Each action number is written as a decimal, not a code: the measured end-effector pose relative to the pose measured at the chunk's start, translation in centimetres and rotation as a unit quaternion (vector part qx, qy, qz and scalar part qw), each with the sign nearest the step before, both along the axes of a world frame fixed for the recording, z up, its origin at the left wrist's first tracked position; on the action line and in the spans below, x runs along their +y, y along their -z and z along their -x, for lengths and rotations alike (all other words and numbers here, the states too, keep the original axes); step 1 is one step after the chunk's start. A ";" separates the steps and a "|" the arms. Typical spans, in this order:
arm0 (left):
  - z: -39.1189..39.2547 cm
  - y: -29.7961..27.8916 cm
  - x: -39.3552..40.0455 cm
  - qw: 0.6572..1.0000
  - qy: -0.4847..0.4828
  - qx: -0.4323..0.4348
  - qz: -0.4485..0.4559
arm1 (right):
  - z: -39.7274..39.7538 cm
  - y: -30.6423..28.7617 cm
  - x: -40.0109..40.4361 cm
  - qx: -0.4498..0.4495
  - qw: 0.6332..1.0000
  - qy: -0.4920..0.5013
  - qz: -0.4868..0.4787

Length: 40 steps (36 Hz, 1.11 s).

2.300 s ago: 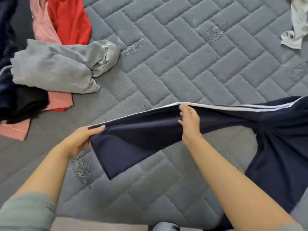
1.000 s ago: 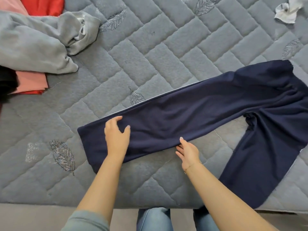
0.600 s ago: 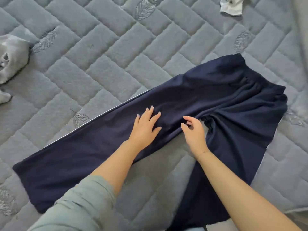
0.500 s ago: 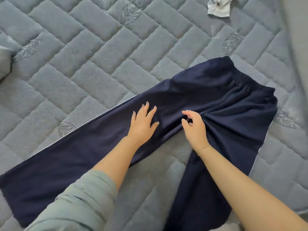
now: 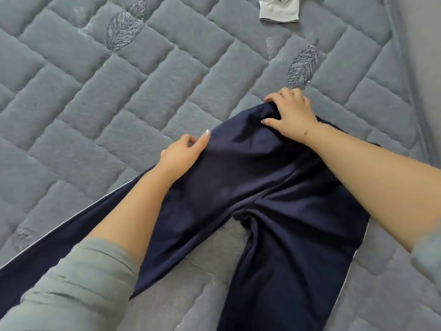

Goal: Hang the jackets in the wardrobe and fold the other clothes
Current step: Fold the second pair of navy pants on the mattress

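Observation:
Navy blue trousers (image 5: 250,187) with a white side stripe lie spread on the grey quilted mattress (image 5: 119,91), one leg running to the lower left, the other toward the bottom edge. My right hand (image 5: 290,113) grips the waistband at its far corner, fingers curled over the bunched fabric. My left hand (image 5: 183,151) pinches the trousers' upper edge near the hip, thumb and fingers closed on the cloth.
A small white and grey garment (image 5: 279,10) lies at the top of the mattress. The mattress's right edge (image 5: 405,91) runs down the right side, with a plain grey surface beyond it.
Both hands left the crotch area and moved up to the waistband end; the right now grips the far corner, the left pinches the hip edge. The view shifted right, hiding the pile of clothes.

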State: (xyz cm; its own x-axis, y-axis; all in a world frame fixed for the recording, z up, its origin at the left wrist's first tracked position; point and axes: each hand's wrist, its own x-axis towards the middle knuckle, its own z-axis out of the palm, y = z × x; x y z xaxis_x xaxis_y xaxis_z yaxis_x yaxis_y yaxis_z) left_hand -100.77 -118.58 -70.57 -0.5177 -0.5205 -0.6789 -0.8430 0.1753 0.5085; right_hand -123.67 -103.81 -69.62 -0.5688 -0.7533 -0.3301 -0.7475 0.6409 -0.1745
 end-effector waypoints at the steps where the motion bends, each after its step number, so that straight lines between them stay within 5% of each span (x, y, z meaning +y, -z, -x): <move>1: 0.6 -0.3 -0.4 0.998 -0.034 -0.003 -0.047 | 0.4 0.0 -0.2 0.010 1.000 -0.014 0.013; 4: 1.7 -1.0 -1.6 0.985 -0.074 -0.018 -0.153 | 2.2 -0.3 -0.8 0.018 0.998 -0.047 0.041; 8: 2.7 -0.7 -2.6 0.987 -0.074 0.087 -0.115 | 4.7 -0.8 -2.3 0.091 0.991 -0.055 0.086; 11: 3.7 0.1 -3.4 0.983 -0.124 0.133 -0.012 | 5.3 -0.3 -4.1 0.101 0.991 -0.040 0.080; 17: 3.5 2.0 -1.4 0.955 -0.025 0.081 0.283 | 0.6 1.5 -4.5 0.135 0.983 0.075 0.103; 21: 1.8 2.4 1.8 0.904 0.092 0.159 0.387 | -6.1 3.8 -2.0 0.097 0.987 -0.033 0.125; 24: -1.1 4.9 3.7 0.892 0.231 0.088 0.379 | -5.6 6.1 0.8 0.087 0.995 -0.044 0.027; 34: -1.9 7.7 3.3 0.882 0.236 0.042 0.405 | -0.2 6.3 1.0 0.092 0.994 -0.060 0.005; 40: -2.0 7.1 3.3 0.889 0.240 0.021 0.390 | -4.4 5.6 -0.1 0.068 0.996 0.057 0.011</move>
State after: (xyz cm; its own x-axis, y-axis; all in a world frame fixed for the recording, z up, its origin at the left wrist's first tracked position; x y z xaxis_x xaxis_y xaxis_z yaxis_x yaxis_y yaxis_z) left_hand -98.82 -115.27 -77.63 -0.8232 -0.5372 -0.1838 -0.5598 0.8220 0.1047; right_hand -119.27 -103.94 -75.25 -0.6901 -0.6871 -0.2272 -0.6873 0.7206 -0.0918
